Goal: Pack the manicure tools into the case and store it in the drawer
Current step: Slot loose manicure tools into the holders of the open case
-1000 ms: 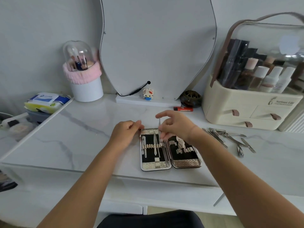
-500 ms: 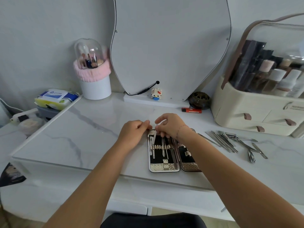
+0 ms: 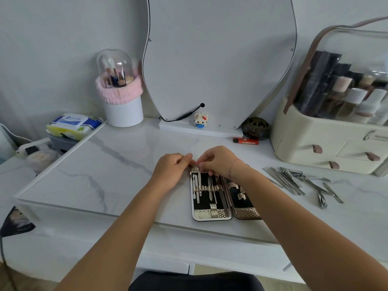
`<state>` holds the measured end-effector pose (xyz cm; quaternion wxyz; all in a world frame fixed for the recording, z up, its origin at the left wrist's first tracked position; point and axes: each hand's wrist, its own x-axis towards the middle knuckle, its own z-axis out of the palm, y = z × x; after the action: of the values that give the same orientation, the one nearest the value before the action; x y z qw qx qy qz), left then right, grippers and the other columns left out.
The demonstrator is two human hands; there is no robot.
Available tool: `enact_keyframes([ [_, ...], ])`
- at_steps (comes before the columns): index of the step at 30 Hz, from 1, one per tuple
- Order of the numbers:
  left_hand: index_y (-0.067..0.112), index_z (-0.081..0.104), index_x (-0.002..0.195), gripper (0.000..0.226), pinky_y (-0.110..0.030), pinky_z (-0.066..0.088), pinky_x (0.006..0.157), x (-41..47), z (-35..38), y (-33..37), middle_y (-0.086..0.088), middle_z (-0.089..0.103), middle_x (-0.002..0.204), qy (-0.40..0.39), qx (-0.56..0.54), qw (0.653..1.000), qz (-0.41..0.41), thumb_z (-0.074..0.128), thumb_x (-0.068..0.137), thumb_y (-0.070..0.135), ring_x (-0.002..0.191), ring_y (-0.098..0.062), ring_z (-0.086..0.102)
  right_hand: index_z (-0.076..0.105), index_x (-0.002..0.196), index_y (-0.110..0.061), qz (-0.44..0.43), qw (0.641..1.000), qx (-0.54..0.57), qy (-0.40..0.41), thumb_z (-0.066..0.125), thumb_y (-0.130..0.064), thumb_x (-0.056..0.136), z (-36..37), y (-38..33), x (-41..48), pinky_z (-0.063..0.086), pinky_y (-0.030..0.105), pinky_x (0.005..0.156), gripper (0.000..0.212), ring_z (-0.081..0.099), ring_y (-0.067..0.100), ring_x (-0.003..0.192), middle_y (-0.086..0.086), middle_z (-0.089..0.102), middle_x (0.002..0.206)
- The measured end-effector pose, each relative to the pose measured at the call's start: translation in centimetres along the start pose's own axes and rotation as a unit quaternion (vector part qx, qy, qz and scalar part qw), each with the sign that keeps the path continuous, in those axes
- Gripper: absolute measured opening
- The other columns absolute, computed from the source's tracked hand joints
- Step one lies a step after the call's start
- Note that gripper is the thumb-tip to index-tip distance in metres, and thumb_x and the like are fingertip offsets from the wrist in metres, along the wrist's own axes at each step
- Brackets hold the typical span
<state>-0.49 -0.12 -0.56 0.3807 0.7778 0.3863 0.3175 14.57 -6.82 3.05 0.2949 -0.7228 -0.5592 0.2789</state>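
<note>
Mid-packing: case [image 3: 212,213] lies open at the desk's front edge, several tools strapped in. Left hand [image 3: 171,172] pinches its top corner; right hand [image 3: 218,162] seems to seat a tool, fingertips hidden. Next: fetch from loose tools [image 3: 294,181].

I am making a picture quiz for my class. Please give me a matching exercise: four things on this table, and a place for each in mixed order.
Things:
1. manicure case
2. loose metal tools
3. red lighter
4. wet wipes pack

Places:
A. far left, on the stack beside the table
B. right of the case, on the table
C. open, under both hands
D. at the back, beside the dark round bowl

Pairs: 1-C, 2-B, 3-D, 4-A
</note>
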Motion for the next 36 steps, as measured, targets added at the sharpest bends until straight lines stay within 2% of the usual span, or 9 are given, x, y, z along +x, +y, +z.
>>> enact_keyframes([
  [3,0.022,0.075,0.083,0.031,-0.003,0.035,0.059,0.1,0.0,0.1,0.019,0.064,0.068,0.003,0.002,1.000,0.001,0.049,0.094,0.034,0.069,0.005,0.057,0.073,0.087,-0.018,-0.012,0.999,-0.028,-0.021,0.064,-0.028,0.085,-0.3,-0.1,-0.3,0.044,0.026,0.062,0.014,0.047,0.010,0.053,0.000,0.058,0.059],
  [8,0.019,0.075,0.084,0.031,-0.001,0.035,0.060,0.0,0.1,0.1,0.019,0.064,0.071,0.005,-0.003,1.000,0.001,0.050,0.094,0.033,0.073,0.006,0.058,0.075,0.082,-0.021,-0.025,0.997,-0.049,-0.052,0.061,-0.036,0.086,-0.6,-0.5,-1.0,0.042,0.024,0.062,0.021,0.046,0.010,0.056,-0.003,0.056,0.061],
  [11,0.019,0.074,0.080,0.032,-0.005,0.035,0.058,-0.1,0.0,0.1,0.019,0.062,0.065,0.004,0.000,1.000,-0.002,0.049,0.094,0.033,0.067,0.003,0.057,0.074,0.087,-0.022,-0.058,0.992,-0.099,-0.047,0.050,-0.041,0.092,-0.5,-0.4,-1.4,0.046,0.029,0.073,0.031,0.055,0.015,0.068,0.005,0.064,0.078],
  [14,0.019,0.074,0.084,0.032,-0.007,0.037,0.064,0.0,0.0,0.1,0.017,0.066,0.074,-0.003,0.001,1.000,-0.004,0.049,0.094,0.034,0.075,0.001,0.059,0.073,0.091,-0.021,-0.086,0.983,-0.152,-0.050,0.044,-0.048,0.092,-0.5,0.0,-1.7,0.047,0.037,0.084,0.040,0.059,0.024,0.087,0.010,0.063,0.096],
  [18,0.019,0.075,0.085,0.032,-0.012,0.040,0.071,0.1,0.1,0.1,0.011,0.069,0.081,-0.006,-0.007,1.000,-0.006,0.048,0.094,0.035,0.080,-0.001,0.060,0.070,0.097,-0.012,-0.095,0.979,-0.169,-0.060,0.040,-0.048,0.094,-0.6,0.2,-2.6,0.043,0.032,0.087,0.047,0.055,0.017,0.094,-0.001,0.054,0.106],
  [21,0.019,0.074,0.085,0.032,-0.013,0.041,0.072,0.1,0.1,0.1,0.011,0.069,0.081,-0.006,-0.007,1.000,-0.007,0.048,0.095,0.035,0.080,0.001,0.061,0.070,0.099,-0.015,-0.103,0.990,-0.092,0.024,0.047,-0.042,0.093,-1.6,1.0,-3.4,0.045,0.025,0.085,0.037,0.057,0.010,0.091,-0.005,0.058,0.103],
  [26,0.020,0.075,0.087,0.031,-0.011,0.041,0.075,0.2,0.1,-0.2,0.009,0.071,0.088,-0.006,-0.010,1.000,-0.002,0.048,0.095,0.034,0.084,-0.002,0.062,0.073,0.089,-0.012,-0.021,0.976,-0.051,0.212,0.067,-0.023,0.083,-6.6,5.5,-5.6,0.047,0.018,0.076,0.014,0.061,0.004,0.076,-0.003,0.069,0.084],
  [30,0.022,0.074,0.084,0.029,-0.015,0.043,0.078,0.4,0.2,-0.3,0.006,0.073,0.090,-0.004,-0.020,1.000,-0.010,0.050,0.093,0.036,0.087,-0.005,0.064,0.074,0.079,-0.015,0.076,0.974,-0.131,0.170,0.073,-0.022,0.078,-8.5,8.6,-6.5,0.047,0.016,0.066,0.008,0.059,0.003,0.069,-0.005,0.068,0.074],
  [36,0.018,0.075,0.088,0.031,-0.012,0.041,0.076,0.1,0.2,-0.1,0.005,0.072,0.091,-0.003,-0.019,1.000,-0.011,0.049,0.094,0.034,0.088,-0.006,0.064,0.075,0.079,-0.010,0.118,0.966,-0.186,0.137,0.071,-0.019,0.078,-8.6,8.2,-5.9,0.050,0.021,0.066,0.010,0.064,0.016,0.072,0.002,0.073,0.079],
])
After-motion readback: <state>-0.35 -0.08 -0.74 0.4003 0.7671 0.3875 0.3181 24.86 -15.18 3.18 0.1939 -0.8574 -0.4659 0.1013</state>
